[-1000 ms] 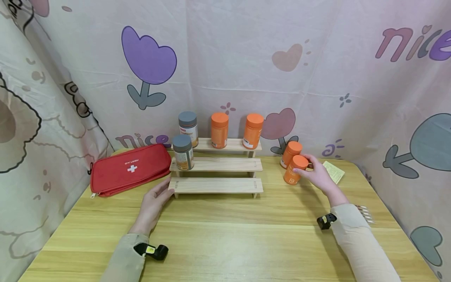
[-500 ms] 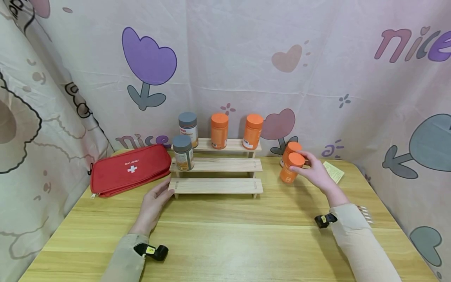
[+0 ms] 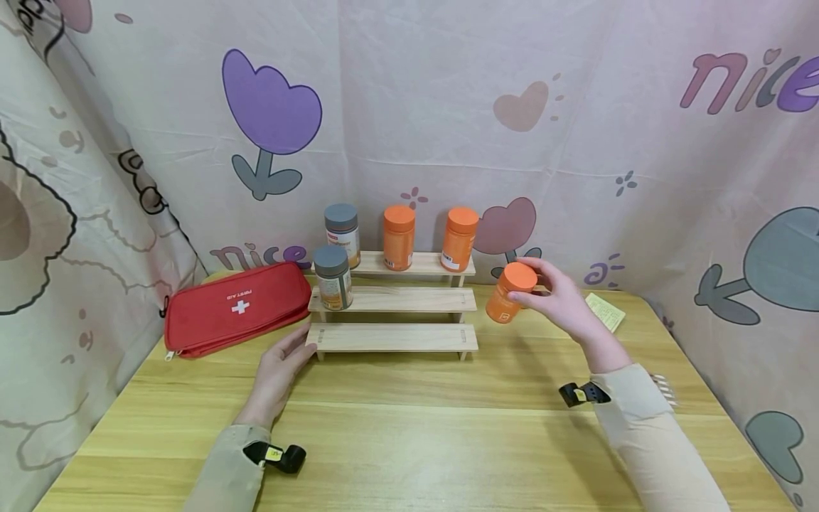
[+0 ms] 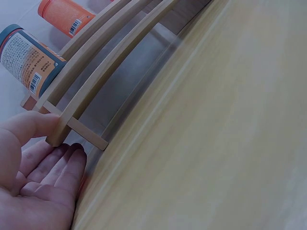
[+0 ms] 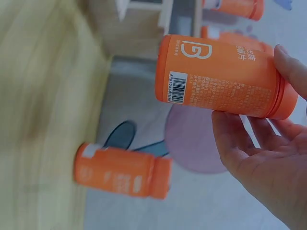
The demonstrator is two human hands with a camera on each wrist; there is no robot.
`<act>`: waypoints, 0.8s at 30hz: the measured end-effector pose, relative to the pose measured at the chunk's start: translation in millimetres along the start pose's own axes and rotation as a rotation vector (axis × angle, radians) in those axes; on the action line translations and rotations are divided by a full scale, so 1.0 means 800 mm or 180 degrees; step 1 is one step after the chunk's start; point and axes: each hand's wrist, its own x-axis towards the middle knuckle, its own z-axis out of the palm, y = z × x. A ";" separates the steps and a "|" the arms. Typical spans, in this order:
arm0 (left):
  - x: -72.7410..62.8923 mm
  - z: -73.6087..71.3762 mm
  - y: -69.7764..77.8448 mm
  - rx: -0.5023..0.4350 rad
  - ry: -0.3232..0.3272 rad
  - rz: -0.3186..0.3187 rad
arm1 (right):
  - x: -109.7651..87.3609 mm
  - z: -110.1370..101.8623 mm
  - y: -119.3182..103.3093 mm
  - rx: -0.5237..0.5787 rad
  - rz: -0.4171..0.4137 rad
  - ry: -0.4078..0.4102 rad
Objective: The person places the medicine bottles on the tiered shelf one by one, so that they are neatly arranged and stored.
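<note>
My right hand (image 3: 563, 302) grips an orange bottle (image 3: 510, 293) by its cap end, thumb on one side and fingers on the other. The bottle is tilted and off the table, just right of a three-tier wooden shelf (image 3: 393, 337). In the right wrist view another orange bottle (image 5: 120, 170) stands on the table; the head view hides it behind the hand and held bottle. My left hand (image 3: 279, 370) holds the left end of the shelf's lowest tier, thumb against the plank (image 4: 91, 91) and fingers beneath. Two orange bottles and a grey-capped bottle (image 3: 342, 231) stand on the top tier.
Another grey-capped bottle (image 3: 332, 277) stands at the middle tier's left end. A red first-aid pouch (image 3: 239, 307) lies left of the shelf. A yellow paper (image 3: 605, 313) lies behind the right hand. A patterned curtain hangs behind the table (image 3: 416, 427).
My right hand has lifted the orange bottle off the table and moved it left and up toward the shelf, tilting it. The left hand stays at the shelf's end.
</note>
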 end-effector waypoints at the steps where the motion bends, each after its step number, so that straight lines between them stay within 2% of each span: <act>1: 0.000 0.000 0.000 0.0002 0.0004 -0.0008 | 0.001 0.002 -0.005 0.0037 -0.0026 -0.0023; 12: 0.000 -0.001 0.002 -0.0043 -0.0031 -0.0051 | 0.023 0.032 -0.049 0.0386 -0.0434 -0.0309; 19: -0.001 0.001 0.001 0.0024 0.0000 -0.0030 | 0.042 0.057 -0.072 0.0380 -0.0405 -0.0481; 24: -0.001 0.001 0.003 0.0011 0.0002 -0.0042 | 0.060 0.080 -0.079 0.0340 -0.0477 -0.0544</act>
